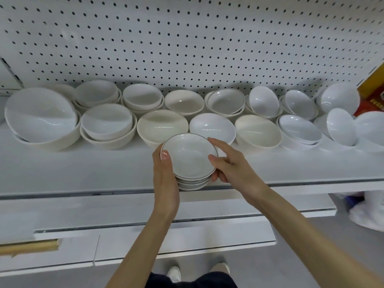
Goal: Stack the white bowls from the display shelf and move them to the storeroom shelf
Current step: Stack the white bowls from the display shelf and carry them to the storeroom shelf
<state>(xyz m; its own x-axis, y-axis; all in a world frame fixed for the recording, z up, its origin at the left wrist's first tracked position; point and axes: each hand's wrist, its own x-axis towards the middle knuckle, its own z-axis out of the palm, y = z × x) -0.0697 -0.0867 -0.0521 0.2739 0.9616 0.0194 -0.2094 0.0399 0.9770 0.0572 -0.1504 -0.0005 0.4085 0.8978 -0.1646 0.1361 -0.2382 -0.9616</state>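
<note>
— Where is the stack of dark-rimmed bowls?

— At the front edge of the display shelf, about the middle of its width, held between both hands. It is several shallow white bowls nested together, each with a thin dark line round the rim.

— How does the left hand hold it?

— It clasps the stack's left side. The thumb lies over the top bowl's rim; the other fingers are hidden behind the stack.

— And the right hand?

— It is curled round the right side. The forefinger arches over the far rim, the thumb presses the near rim, and fingertips show under the lower bowls.

— Is the stack resting on the shelf or lifted?

— I cannot tell. Its bottom bowl sits right at the shelf's front lip.

— What else is on the shelf?

— Two rows of plain white bowls stand behind the stack. Many are nested in twos or threes, and the ones toward the right are tipped. The large bowl is at the far left. A white pegboard backs the shelf, and a red and yellow box stands at the far right.

— And lower down?

— A white plastic bag lies below the shelf on the right, and light shoes show at the bottom edge.
</note>
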